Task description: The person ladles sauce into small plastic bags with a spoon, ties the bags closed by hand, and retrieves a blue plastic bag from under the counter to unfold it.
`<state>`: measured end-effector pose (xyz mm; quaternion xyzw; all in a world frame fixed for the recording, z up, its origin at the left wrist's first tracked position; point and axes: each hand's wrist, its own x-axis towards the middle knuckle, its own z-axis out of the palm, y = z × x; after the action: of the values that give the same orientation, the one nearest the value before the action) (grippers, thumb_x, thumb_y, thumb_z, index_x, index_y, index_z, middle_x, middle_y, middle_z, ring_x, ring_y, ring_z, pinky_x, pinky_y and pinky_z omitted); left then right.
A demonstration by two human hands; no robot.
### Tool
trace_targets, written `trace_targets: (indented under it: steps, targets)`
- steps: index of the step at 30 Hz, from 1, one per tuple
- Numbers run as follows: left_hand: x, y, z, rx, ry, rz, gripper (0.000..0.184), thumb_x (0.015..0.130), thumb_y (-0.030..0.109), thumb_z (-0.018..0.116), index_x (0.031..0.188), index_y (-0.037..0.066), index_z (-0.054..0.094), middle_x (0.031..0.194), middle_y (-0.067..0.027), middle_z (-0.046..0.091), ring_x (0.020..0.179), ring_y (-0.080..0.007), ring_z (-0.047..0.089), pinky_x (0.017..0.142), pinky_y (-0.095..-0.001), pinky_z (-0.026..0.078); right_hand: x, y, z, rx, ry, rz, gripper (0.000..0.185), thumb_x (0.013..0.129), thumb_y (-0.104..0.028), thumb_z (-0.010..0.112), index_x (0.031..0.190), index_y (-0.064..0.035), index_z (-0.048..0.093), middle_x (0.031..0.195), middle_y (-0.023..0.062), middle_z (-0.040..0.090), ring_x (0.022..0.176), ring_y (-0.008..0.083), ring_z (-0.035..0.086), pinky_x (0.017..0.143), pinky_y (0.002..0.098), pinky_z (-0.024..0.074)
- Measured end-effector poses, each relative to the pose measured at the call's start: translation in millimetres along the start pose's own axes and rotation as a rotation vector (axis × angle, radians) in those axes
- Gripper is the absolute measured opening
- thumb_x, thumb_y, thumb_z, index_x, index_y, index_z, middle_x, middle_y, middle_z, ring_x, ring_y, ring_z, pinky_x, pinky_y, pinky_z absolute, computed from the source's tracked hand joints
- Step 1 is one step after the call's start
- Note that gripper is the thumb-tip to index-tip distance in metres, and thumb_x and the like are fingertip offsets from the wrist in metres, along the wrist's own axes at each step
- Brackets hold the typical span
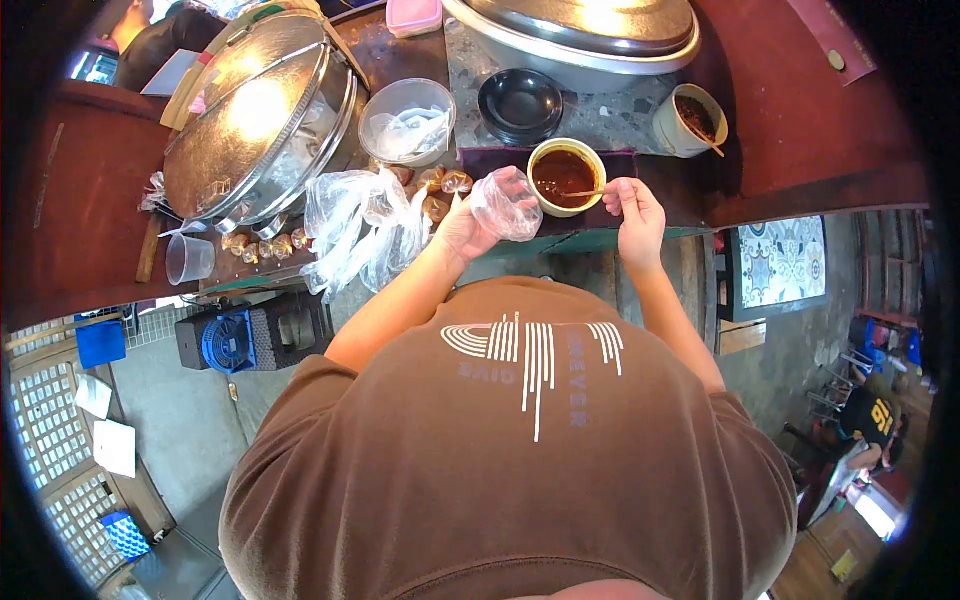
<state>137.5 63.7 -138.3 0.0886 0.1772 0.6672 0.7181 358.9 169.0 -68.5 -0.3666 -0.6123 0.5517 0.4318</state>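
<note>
My left hand (468,232) has a clear plastic bag (508,208) over or between its fingers, close to the left side of a cream tub. The tub (566,148) contains dark red-brown sauce (562,176). In my right hand (637,210) is the thin handle of a spoon (588,193), pinched between thumb and fingers; its far end dips into the sauce. Loose clear plastic bags (365,225) lie left of my left hand. Small tied bags of brown sauce (432,180) sit behind them, and more small tied bags (270,247) stand farther left.
A large round steel pot (250,120) stands at left, near a clear tub (408,118). Black bowls (520,104) are stacked behind the sauce. A lidded basin (590,55) sits at the back. On the right stands a chili tub (690,120) with a spoon. A plastic cup (190,258) is far left.
</note>
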Motion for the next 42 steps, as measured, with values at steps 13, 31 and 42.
trace_targets:
  steps: [13, 31, 42]
  targets:
    - [-1, -1, -1, -0.088, -0.137, -0.01, 0.044, 0.087, 0.03, 0.059, 0.126, 0.01, 0.054, 0.119, -0.0131, 0.058, 0.114, -0.0363, 0.052, 0.098, -0.0541, 0.042, 3, 24, -9, 0.275, 0.196, 0.187, 0.028, 0.097, -0.025, 0.05, 0.089, -0.0012, 0.062, 0.074, 0.0031, 0.061, 0.065, 0.0088, 0.054, 0.061, 0.022, 0.0423]
    - [0, -2, -5, -0.098, -0.166, -0.013, 0.043, 0.088, 0.03, 0.056, 0.127, 0.012, 0.053, 0.122, -0.0133, 0.057, 0.114, -0.0385, 0.051, 0.098, -0.0527, 0.042, 3, 27, -13, 0.41, 0.295, 0.262, 0.026, 0.096, -0.025, 0.052, 0.09, -0.0015, 0.062, 0.074, 0.0038, 0.061, 0.065, 0.0096, 0.054, 0.062, 0.0223, 0.0435]
    - [-3, -2, 1, -0.086, -0.09, -0.02, 0.047, 0.087, 0.039, 0.057, 0.126, 0.012, 0.053, 0.118, -0.012, 0.059, 0.111, -0.0378, 0.054, 0.098, -0.0526, 0.043, 3, 29, -15, 0.435, 0.313, 0.265, 0.024, 0.095, -0.023, 0.052, 0.09, -0.0014, 0.062, 0.075, 0.0045, 0.062, 0.065, 0.01, 0.055, 0.062, 0.022, 0.0458]
